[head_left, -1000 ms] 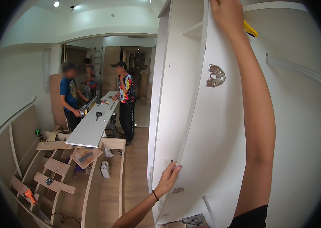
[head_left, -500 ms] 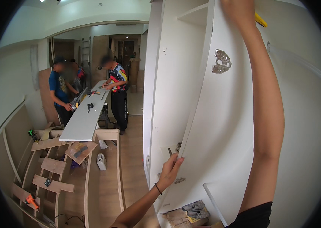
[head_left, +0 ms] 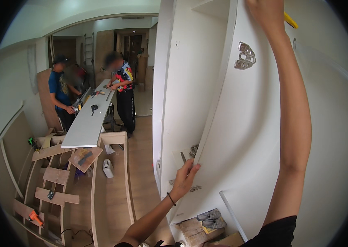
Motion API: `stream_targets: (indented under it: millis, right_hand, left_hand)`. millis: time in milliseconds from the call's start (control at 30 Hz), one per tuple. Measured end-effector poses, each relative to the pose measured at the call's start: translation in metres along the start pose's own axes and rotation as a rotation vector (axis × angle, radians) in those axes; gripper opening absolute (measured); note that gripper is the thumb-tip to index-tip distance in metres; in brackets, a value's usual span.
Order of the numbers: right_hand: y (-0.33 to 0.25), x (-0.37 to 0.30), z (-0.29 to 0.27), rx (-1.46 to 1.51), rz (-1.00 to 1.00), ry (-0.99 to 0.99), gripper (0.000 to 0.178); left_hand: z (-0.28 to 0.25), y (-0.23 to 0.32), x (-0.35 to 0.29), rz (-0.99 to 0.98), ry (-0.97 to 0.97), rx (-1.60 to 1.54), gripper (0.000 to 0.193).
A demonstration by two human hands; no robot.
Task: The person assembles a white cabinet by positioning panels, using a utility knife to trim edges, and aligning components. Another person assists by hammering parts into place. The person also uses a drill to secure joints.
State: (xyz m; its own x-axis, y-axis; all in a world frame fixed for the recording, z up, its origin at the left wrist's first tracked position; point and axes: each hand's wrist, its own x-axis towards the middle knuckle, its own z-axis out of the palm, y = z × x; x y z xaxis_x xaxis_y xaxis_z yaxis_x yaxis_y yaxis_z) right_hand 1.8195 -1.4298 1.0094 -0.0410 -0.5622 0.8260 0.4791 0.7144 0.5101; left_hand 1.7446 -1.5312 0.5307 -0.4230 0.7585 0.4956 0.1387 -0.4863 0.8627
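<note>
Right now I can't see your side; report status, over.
Left hand gripping edge of white panel. Right hand high, partly out of frame. Cardboard box low down.

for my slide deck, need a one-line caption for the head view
Left hand at the edge of a tall white cabinet panel, right hand above its silver metal hinge plate.

Shows a wooden frame (head_left: 114, 138) at left, with an orange power tool (head_left: 37, 218) lying on it and a white jug (head_left: 108, 168) inside. Includes a long white board (head_left: 81, 133) between a person in blue (head_left: 58, 92) and a person in patterned clothing (head_left: 125, 101). Also has an upright ladder (head_left: 88, 48) farther back.
</note>
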Motion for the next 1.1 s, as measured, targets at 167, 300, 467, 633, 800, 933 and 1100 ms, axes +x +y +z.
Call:
stream_targets:
  millis: [167, 300, 467, 633, 800, 933, 1100]
  right_hand:
    - [-0.007, -0.019, -0.003, 0.055, -0.043, 0.008, 0.011]
    - [-0.015, -0.033, -0.008, 0.071, -0.05, -0.006, 0.011]
    - [-0.021, -0.046, -0.012, 0.084, -0.095, 0.018, 0.011]
    - [-0.027, -0.058, -0.016, 0.125, -0.138, 0.024, 0.009]
    - [-0.037, -0.076, -0.024, 0.151, -0.193, 0.054, 0.006]
    - [-0.043, -0.087, -0.028, 0.159, -0.184, 0.029, 0.006]
    - [-0.049, -0.097, -0.032, 0.148, -0.241, 0.027, 0.006]
  left_hand:
    - [-0.001, 0.002, 0.0, -0.016, 0.0, -0.016, 0.027]
    - [-0.003, 0.004, -0.001, -0.109, -0.041, -0.017, 0.028]
    - [-0.001, 0.002, 0.0, -0.016, 0.011, 0.004, 0.028]
    - [0.001, -0.004, 0.0, -0.008, 0.02, 0.005, 0.027]
    - [0.002, -0.008, 0.001, 0.013, 0.037, -0.016, 0.027]
    - [0.002, -0.007, 0.0, -0.007, 0.035, -0.003, 0.027]
    - [0.002, -0.003, 0.0, -0.015, 0.048, 0.015, 0.028]
